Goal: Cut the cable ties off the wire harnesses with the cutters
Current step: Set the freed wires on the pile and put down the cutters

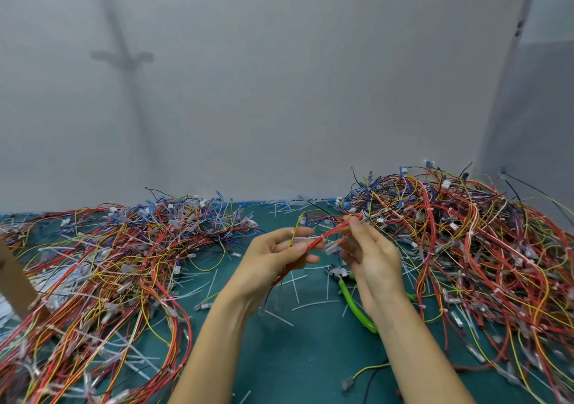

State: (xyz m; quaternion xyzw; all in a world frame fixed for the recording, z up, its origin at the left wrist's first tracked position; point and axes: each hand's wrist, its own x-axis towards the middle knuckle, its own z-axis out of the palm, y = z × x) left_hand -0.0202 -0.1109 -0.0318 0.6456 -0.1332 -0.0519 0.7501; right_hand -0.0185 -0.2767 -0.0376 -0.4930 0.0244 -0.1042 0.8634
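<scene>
Both hands hold one small red wire harness (330,232) raised above the green mat. My left hand (279,257) pinches its near end, where a white cable tie wraps the red wires. My right hand (369,254) grips the far end with fingertips. The green-handled cutters (352,301) lie on the mat under my right wrist, in neither hand, their dark jaws pointing left.
A big heap of tangled harnesses (459,248) fills the right side, and another heap (102,273) spreads across the left. Several cut white ties (298,288) litter the green mat (292,357) between them. A grey wall stands behind. A brown cardboard edge (15,282) shows at far left.
</scene>
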